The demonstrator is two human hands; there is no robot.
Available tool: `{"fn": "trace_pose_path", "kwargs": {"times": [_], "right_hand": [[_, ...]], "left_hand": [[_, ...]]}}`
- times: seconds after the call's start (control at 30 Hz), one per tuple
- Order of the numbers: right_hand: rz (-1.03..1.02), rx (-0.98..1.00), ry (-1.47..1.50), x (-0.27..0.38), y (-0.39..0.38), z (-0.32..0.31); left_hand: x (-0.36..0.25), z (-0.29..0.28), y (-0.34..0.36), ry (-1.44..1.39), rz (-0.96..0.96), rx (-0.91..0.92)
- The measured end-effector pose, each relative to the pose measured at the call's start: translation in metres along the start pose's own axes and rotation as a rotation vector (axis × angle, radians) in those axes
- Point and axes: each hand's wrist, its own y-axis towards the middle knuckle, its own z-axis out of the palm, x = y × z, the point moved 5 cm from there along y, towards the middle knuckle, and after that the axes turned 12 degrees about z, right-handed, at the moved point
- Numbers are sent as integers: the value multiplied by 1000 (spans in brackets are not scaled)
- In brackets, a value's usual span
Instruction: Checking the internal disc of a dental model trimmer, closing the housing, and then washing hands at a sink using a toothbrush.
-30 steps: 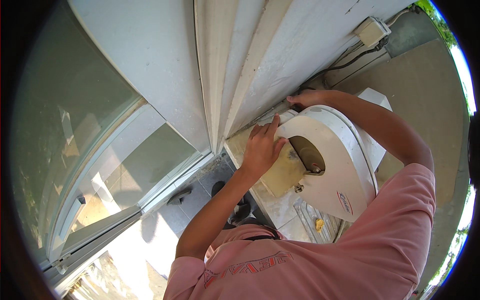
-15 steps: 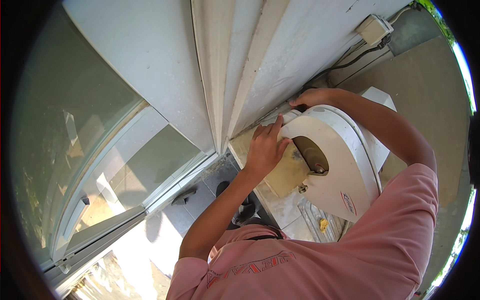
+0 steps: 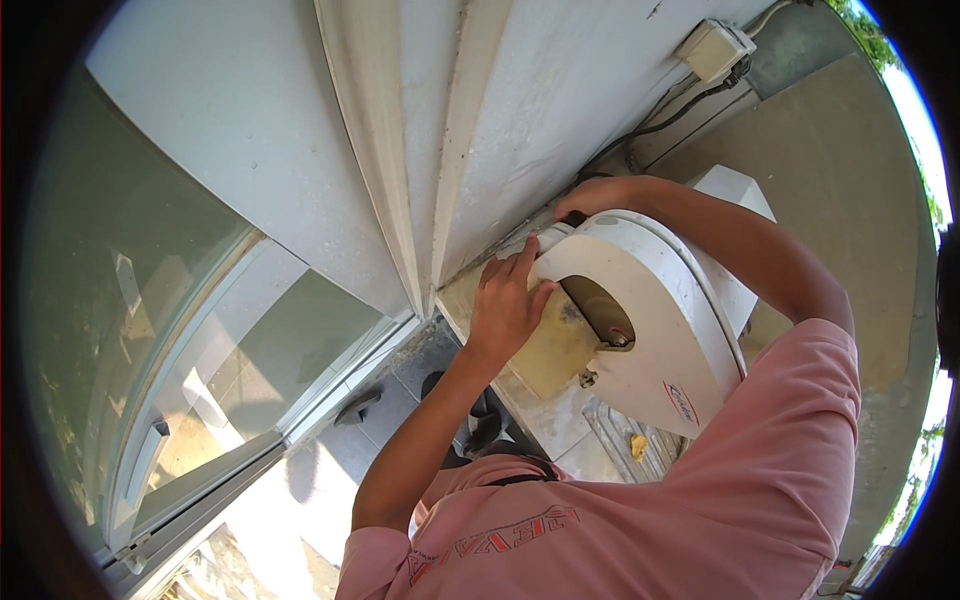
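A white machine with a rounded housing stands on the counter in front of me. Its oval opening shows a small metal part inside, and a yellowed plate juts out beside it. My left hand has its fingers stretched out, with the fingertips at the machine's far left edge. My right arm passes over the back of the housing. Beside a dark part at the far end, my right hand is closed with curled fingers; what it grips is hidden.
A white wall with vertical ridges rises beyond the counter. A socket box with a black cable is fixed there. A ridged metal tray holding a yellow scrap lies near me. On the left is a glass door.
The view has shifted slightly, so the scene sits a little further left. Both hands stay in nearly the same places at the machine.
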Motion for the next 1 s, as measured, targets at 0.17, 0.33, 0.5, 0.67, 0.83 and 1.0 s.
{"fn": "trace_pose_path", "kwargs": {"times": [0.17, 0.33, 0.5, 0.67, 0.83, 1.0], "right_hand": [[-50, 360, 537, -8, -5, 1], [45, 55, 221, 5, -15, 1], [-54, 82, 161, -3, -8, -8], [31, 244, 526, -5, -6, 3], [43, -127, 31, 27, -42, 4], [-71, 292, 422, -6, -5, -2]], "left_hand": [[-7, 4, 4, 13, 38, 2], [-3, 0, 2, -6, 10, -13], [-6, 2, 4, 22, 43, 12], [-6, 5, 4, 5, 38, 5], [-3, -2, 1, -38, -33, 11], [-7, 2, 5, 4, 8, 11]]}}
